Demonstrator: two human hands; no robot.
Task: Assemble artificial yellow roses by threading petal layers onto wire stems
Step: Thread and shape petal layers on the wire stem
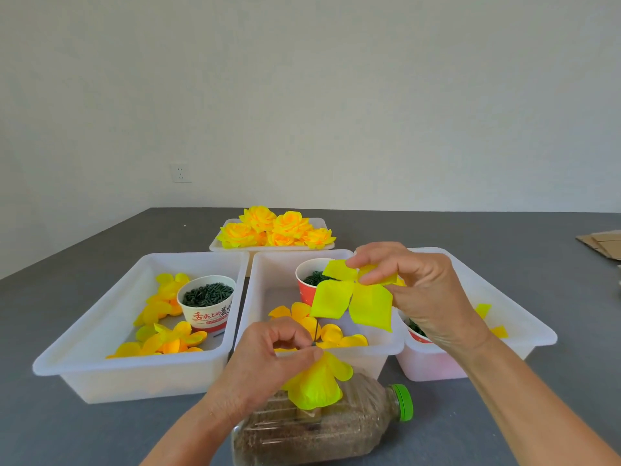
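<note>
My left hand (268, 361) pinches a thin dark wire stem (317, 332) that points up, with a part-built yellow rose (316, 381) hanging upside down below my fingers. My right hand (423, 290) pinches a flat yellow petal layer (353, 297) with several lobes, held just above the tip of the wire. Loose yellow-orange petal layers (331, 332) lie in the middle bin behind my hands.
Three white bins stand side by side: left (100, 334), middle (268, 280), right (524, 317). A paper cup of green parts (208, 302) and petals sit in the left bin. Finished roses (275, 230) fill a far tray. A sand-filled bottle (322, 428) lies in front. Cardboard (601, 243) lies far right.
</note>
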